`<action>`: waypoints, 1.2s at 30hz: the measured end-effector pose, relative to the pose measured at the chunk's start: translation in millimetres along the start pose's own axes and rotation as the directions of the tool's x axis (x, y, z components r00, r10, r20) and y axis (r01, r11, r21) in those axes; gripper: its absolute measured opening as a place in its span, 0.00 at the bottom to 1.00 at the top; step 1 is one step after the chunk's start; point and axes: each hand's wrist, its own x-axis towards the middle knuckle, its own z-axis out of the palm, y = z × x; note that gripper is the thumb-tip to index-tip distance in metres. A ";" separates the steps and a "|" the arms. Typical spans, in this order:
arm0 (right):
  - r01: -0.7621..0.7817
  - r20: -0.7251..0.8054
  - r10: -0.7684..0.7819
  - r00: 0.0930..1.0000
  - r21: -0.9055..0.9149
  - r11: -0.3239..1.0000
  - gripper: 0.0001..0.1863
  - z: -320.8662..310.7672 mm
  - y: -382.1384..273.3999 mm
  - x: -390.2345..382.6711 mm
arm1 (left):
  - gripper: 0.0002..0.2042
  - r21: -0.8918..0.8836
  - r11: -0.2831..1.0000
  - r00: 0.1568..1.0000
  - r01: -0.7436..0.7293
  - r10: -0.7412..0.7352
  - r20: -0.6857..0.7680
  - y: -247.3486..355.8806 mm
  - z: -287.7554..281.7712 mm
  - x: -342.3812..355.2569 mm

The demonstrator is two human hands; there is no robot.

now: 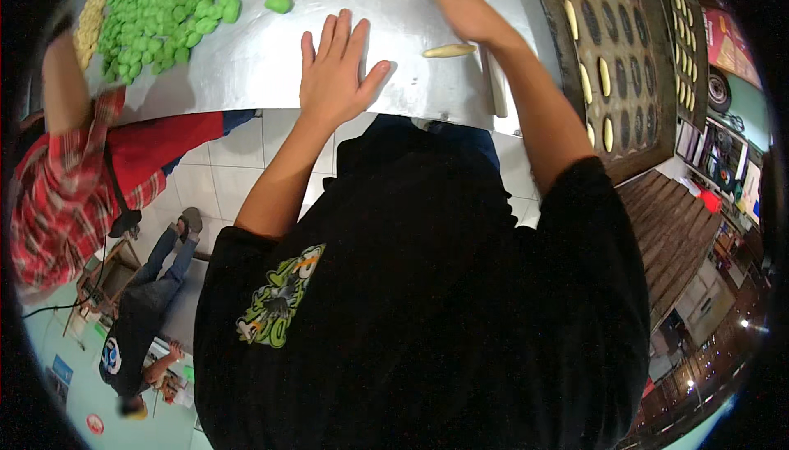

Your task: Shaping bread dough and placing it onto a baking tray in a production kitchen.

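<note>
On the steel worktable [394, 88], my left hand [337, 76] lies palm down with its fingers spread, near the front edge. My right hand [456, 2] is further back on the right, beside a long pale rod [499, 96], with its fingers stretched out and nothing visible in them. An elongated piece of pale dough [450, 50] lies below my right hand, next to the rod. Several green dough lumps [164, 14] cover the back left, with one lone lump [279, 3] near my left hand. Small pale lumps [89, 27] lie at the far left.
At right stand dark moulded trays [625, 80] holding pale dough pieces, and another tray [686, 47] beyond. A co-worker in a red plaid sleeve [74, 162] stands at my left, reaching toward the table. Another person [144, 310] is further off at lower left.
</note>
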 end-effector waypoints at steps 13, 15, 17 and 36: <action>0.249 0.136 -0.209 0.968 -0.466 0.849 0.10 -43.4 -22.5 -96.6 | 0.29 0.011 0.999 0.998 0.040 -0.040 -0.053 4.0 -1.7 -0.6; 0.274 0.063 -0.275 0.959 -0.431 0.860 0.07 -56.1 -20.2 -97.5 | 0.29 0.001 0.999 0.996 0.054 -0.054 -0.068 5.6 2.5 2.1; 0.308 -0.061 -0.364 0.929 -0.416 0.856 0.08 -90.6 -20.9 -89.2 | 0.28 -0.011 0.991 0.989 0.133 -0.133 -0.058 10.1 5.1 2.1; -0.184 -0.448 0.006 0.894 -0.354 0.917 0.16 -200.7 135.6 -89.2 | 0.32 0.131 0.861 0.860 0.491 -0.454 -0.234 57.4 29.6 6.1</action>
